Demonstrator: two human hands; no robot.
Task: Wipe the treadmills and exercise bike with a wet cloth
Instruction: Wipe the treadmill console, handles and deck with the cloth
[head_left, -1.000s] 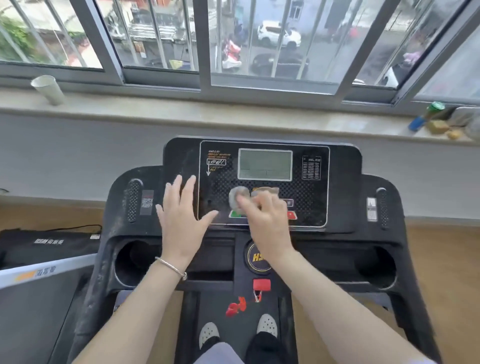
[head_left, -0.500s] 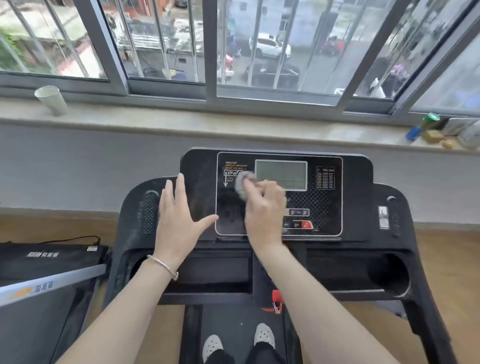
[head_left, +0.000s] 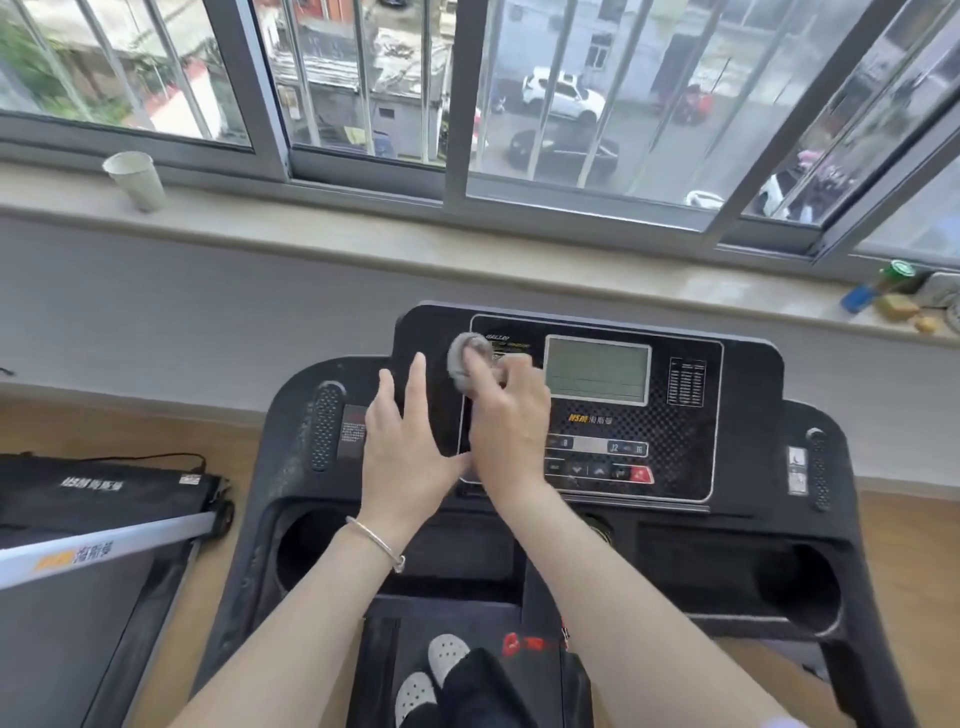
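I stand on a black treadmill whose console has a grey display and a row of buttons below it. My right hand grips a small grey cloth and presses it against the console's upper left corner. My left hand lies flat with straight fingers on the console's left side, right beside the right hand. A silver bangle circles my left wrist.
A second treadmill lies folded on the wooden floor at the left. On the window sill stand a paper cup at the left and a bottle with small items at the right. Cup holders flank the console base.
My right hand has carried the cloth from the buttons at the panel's lower middle up and left to its top left corner. The left hand stays flat on the console.
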